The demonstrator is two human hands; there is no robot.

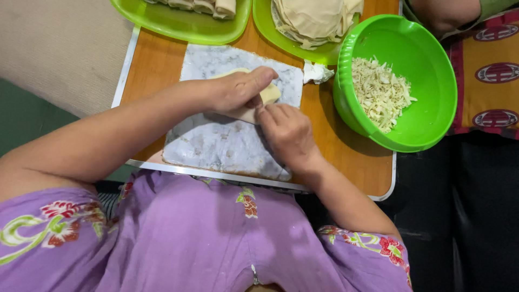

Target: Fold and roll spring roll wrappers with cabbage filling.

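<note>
Pressing down from above, the left hand (pixel 238 89) lies curled over a pale dough wrapper (pixel 254 97), its fingers bent and its thumb side closed against the sheet, so it is gripping the wrapper. The right hand (pixel 289 132) meets it from below, fingertips pinched onto the wrapper's near edge just beside the left thumb; both hands are closed on the same piece and touch each other. The wrapper lies on a grey-white marbled board (pixel 227 143), near its far right corner, with most of it hidden under the hands. The board rests on a small wooden table (pixel 157 65) with a metal rim. Just past the board's right corner sits a crumpled white scrap (pixel 317 73). To the right stands a bright green bowl (pixel 427 54) holding shredded pale filling (pixel 378 92). At the table's far edge are a green plate (pixel 184 24) with finished rolls (pixel 211 6) and a second green plate (pixel 294 47) stacked with flat wrappers (pixel 313 19). The person wears a purple flowered garment (pixel 189 238). Another person's patterned clothing (pixel 492 70) shows at the right.
</note>
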